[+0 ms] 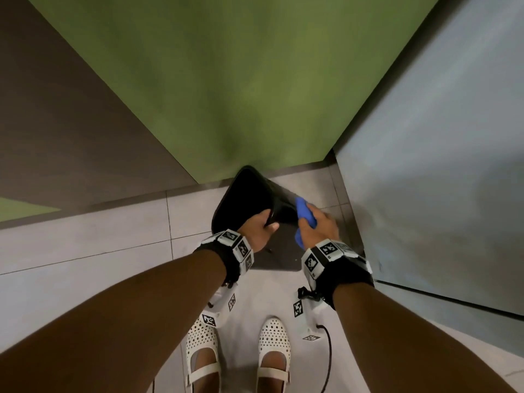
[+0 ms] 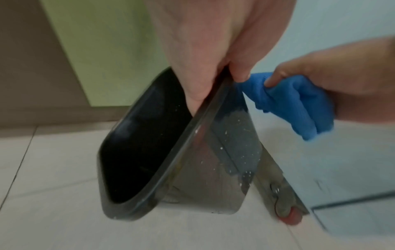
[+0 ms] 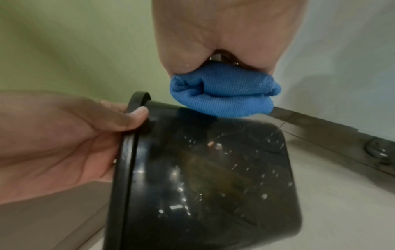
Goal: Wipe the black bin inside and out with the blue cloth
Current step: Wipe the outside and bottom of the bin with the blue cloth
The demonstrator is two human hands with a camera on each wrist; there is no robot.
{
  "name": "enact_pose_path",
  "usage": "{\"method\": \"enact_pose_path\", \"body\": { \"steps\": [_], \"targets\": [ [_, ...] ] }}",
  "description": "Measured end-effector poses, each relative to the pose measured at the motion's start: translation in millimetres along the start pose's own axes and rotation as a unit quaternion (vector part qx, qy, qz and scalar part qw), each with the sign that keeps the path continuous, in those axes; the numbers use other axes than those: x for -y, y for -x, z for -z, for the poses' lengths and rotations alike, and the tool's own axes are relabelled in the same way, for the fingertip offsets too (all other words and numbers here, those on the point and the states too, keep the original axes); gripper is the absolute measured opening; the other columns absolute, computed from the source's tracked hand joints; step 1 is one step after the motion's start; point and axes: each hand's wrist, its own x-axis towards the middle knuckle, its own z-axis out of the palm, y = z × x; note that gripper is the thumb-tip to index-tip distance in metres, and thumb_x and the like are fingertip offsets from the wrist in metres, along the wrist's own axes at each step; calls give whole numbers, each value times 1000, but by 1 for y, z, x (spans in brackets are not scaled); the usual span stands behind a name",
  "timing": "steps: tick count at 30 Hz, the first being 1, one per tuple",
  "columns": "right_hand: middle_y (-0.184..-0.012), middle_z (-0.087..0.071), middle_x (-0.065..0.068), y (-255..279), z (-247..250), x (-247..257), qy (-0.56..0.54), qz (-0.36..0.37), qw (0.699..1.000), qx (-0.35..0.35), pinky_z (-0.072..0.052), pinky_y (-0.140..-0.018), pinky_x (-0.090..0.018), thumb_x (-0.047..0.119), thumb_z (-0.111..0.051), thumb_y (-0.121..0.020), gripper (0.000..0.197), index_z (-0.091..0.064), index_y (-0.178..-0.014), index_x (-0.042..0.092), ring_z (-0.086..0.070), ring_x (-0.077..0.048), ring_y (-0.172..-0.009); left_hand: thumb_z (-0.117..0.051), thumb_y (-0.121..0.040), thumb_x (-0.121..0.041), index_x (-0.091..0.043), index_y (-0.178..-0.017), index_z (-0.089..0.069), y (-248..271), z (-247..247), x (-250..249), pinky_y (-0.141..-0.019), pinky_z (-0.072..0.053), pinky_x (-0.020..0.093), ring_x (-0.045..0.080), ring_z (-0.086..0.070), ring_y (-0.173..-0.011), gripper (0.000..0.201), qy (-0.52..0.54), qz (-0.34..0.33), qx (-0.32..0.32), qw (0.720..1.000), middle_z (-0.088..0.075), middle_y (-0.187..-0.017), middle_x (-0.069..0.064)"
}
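The black bin [image 1: 243,199] is tilted over the tiled floor, its mouth facing left and away from me. My left hand [image 1: 259,226] grips its near rim, fingers inside and thumb outside. In the left wrist view the bin [image 2: 213,160] shows white specks on its outer wall, and my left hand [image 2: 215,79] pinches the rim. My right hand [image 1: 317,225] holds the bunched blue cloth [image 1: 304,215] against the bin's upper outer side. The right wrist view has the cloth [image 3: 222,96] pressed on the bin [image 3: 213,177] just behind the rim, under my right hand [image 3: 220,66].
A green wall [image 1: 226,80] stands just behind the bin, and a grey panel [image 1: 439,180] closes in on the right. Grey floor tiles [image 1: 99,251] spread to the left. My white shoes [image 1: 272,344] stand right below the bin. A black cable [image 1: 329,358] hangs by my right wrist.
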Motion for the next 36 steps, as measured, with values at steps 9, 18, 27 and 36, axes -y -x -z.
{"method": "enact_pose_path", "body": {
  "steps": [9, 18, 27, 36],
  "targets": [
    [-140, -32, -12, 8, -45, 15, 119, 70, 990, -15, -32, -105, -33, 31, -50, -92, 54, -32, -144, 29, -35, -31, -124, -44, -96, -17, -4, -128, -50, 8, 16, 23, -97, -48, 40, 34, -55, -116, 35, 365, 113, 63, 922, -56, -128, 20],
    [-149, -20, -9, 23, -88, 22, 248, 148, 957, 19, -23, -110, -35, 42, -39, -95, 55, -22, -146, 31, -29, -28, -127, -23, -85, -70, -11, -136, -42, -17, 33, 56, -100, -40, 56, 40, -49, -122, 80, 431, 317, 30, 844, -52, -135, 20],
    [-150, -29, -6, 22, -113, 29, 307, 220, 926, 0, -22, -112, -42, 42, -37, -95, 52, -33, -143, 23, -26, -30, -137, -36, -82, -66, -2, -112, -60, -30, 29, 72, -98, -47, 38, 29, -61, -105, 74, 491, 284, -36, 823, -64, -116, 16],
    [-157, -14, -2, 0, -114, 18, 318, 204, 925, 46, 2, -118, -42, 40, -19, -100, 53, -18, -148, 16, 3, -23, -146, -24, -101, -34, 7, -124, -51, -35, 19, 69, -104, -34, 33, 33, -48, -124, 55, 315, 239, -111, 912, -50, -134, 26]
  ]
}}
